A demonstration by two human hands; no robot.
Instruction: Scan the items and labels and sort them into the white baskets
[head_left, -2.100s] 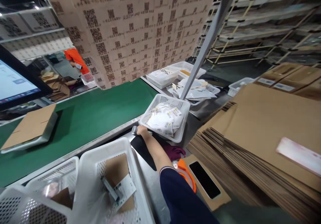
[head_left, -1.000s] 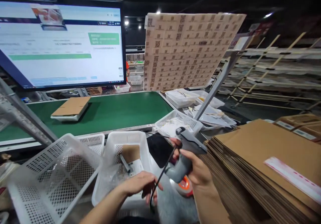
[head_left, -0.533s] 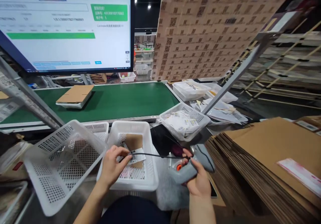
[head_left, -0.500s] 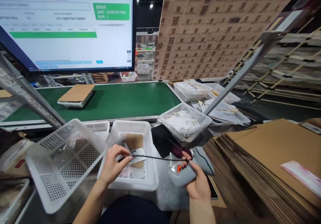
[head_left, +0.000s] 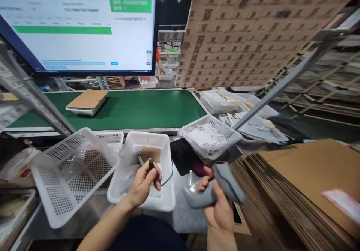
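Note:
My right hand (head_left: 218,208) grips a grey handheld barcode scanner (head_left: 216,189) in front of me, beside a stack of flat cardboard (head_left: 303,191). My left hand (head_left: 144,181) is closed round the scanner's black cable (head_left: 165,176), pinching its end above a white perforated basket (head_left: 165,200). That basket holds a piece of cardboard and a plastic-wrapped item (head_left: 149,155). A black mat (head_left: 184,155) lies between the basket and the scanner.
A tilted empty white basket (head_left: 70,172) sits to the left. Another basket of white labelled packets (head_left: 210,138) stands behind the scanner. A green conveyor (head_left: 135,108) carries a tray with cardboard (head_left: 87,101). A monitor (head_left: 78,26) and a barcode board (head_left: 253,29) hang above.
My left hand has slid along the cable, which was taut between both hands and now hangs in a loop. The scanner has moved slightly lower and right.

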